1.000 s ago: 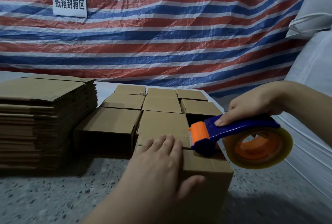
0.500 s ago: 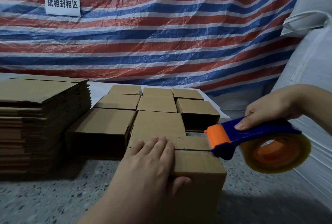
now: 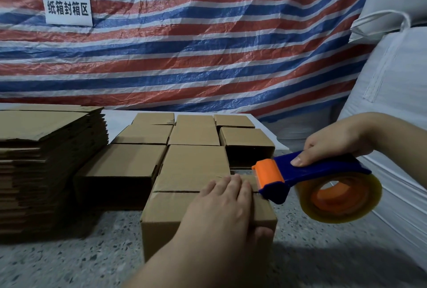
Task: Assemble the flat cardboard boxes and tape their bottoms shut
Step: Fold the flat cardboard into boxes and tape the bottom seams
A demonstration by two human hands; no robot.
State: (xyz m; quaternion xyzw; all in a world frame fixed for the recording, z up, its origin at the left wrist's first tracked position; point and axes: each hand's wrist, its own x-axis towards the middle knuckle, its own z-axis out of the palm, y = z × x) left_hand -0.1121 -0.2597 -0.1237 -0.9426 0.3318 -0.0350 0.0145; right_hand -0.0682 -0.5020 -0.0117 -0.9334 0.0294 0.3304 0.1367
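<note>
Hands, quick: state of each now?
Left hand: open, pressing flat on the brown cardboard box.
Right hand: gripping the blue-and-orange tape dispenser.

A striped tarp [image 3: 184, 45] in red, blue and white hangs creased across the whole back wall. A white paper sign [image 3: 67, 8] with black Chinese characters is fixed to the tarp near its upper left. Right of the tarp, large white woven sacks [image 3: 392, 75] are piled high. Below the tarp lies a grey speckled terrazzo floor [image 3: 69, 262], dim and shadowed under soft indoor light.
</note>
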